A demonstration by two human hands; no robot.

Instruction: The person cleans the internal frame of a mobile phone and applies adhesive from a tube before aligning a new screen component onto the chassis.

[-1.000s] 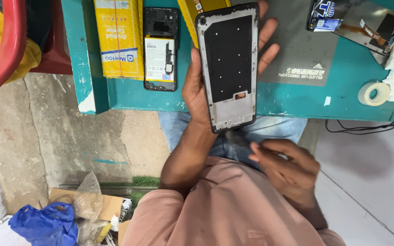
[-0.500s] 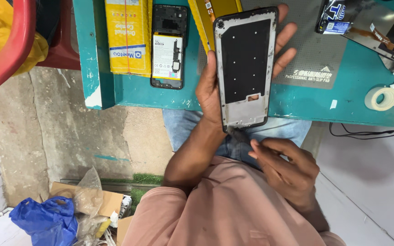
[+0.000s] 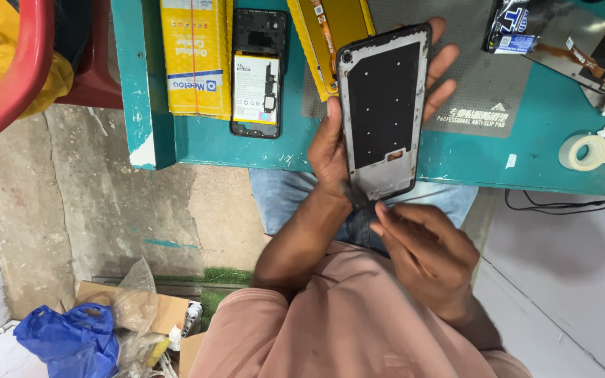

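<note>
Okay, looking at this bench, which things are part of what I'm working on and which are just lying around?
In hand:
- black and grey phone frame, gripped by the left hand
- right hand, fingers at the frame's lower edge

Lying about:
- opened black phone with white battery
- yellow cardboard box
- grey rubber mat
- white tape roll
- blue plastic bag on the floor
</note>
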